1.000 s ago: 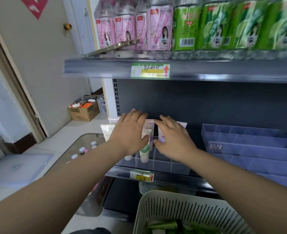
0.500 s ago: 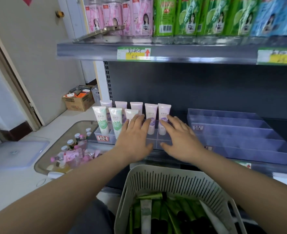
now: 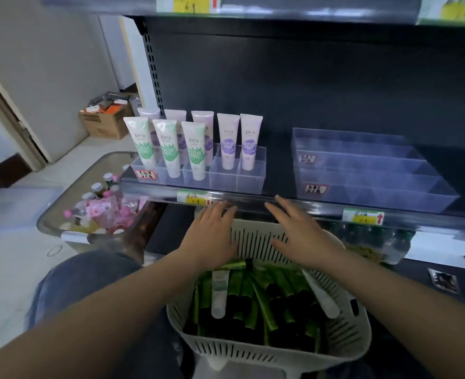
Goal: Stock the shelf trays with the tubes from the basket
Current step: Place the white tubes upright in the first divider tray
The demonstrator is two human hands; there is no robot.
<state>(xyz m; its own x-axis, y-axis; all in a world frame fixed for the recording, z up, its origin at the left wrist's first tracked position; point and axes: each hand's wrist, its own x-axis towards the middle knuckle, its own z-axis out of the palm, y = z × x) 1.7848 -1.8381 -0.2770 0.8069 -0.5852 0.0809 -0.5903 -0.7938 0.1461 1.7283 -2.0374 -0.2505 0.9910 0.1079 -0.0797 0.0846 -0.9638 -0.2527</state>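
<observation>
left hand [image 3: 212,236], right hand [image 3: 299,233] withdrawn from tray [image 3: 236,183], above basket [image 3: 256,242]

1. Soft indoor light, brightest on the floor [image 3: 9,236] and wall [image 3: 48,64] at 9 o'clock; the shelf's back panel [image 3: 335,83] at 1 o'clock is dim.
2. Pale glare streaks the shelf rail [image 3: 253,200].
3. Wide-angle bending at the edges; the price labels [image 3: 190,4] at 12 o'clock are blurred.
</observation>
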